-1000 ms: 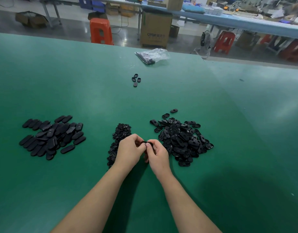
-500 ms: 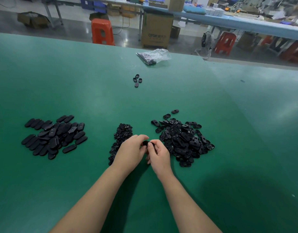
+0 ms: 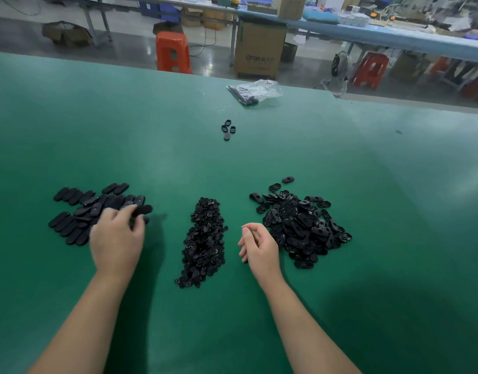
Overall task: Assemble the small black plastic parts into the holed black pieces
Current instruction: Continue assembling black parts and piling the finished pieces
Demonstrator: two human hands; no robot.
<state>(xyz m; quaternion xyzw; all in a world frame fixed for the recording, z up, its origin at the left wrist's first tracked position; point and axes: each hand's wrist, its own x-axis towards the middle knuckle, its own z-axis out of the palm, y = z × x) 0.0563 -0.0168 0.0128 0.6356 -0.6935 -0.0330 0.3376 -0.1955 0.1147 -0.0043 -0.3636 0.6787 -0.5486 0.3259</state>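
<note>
One black piece [image 3: 142,210] sits pinched at left hand's [image 3: 116,238] fingertips.

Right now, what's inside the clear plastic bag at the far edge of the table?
The clear plastic bag holds a dark clump of black items at its left end. The crinkled film and distance hide what they are. The rest looks like loose film.

A green table [image 3: 70,125] fills most of the frame. At upper centre a clear plastic bag [image 3: 255,90] lies near its far edge. Beyond it stand an orange stool [image 3: 173,52], a cardboard box [image 3: 259,49] and, at upper right, a red stool [image 3: 370,67] under a long blue bench [image 3: 394,40].
</note>
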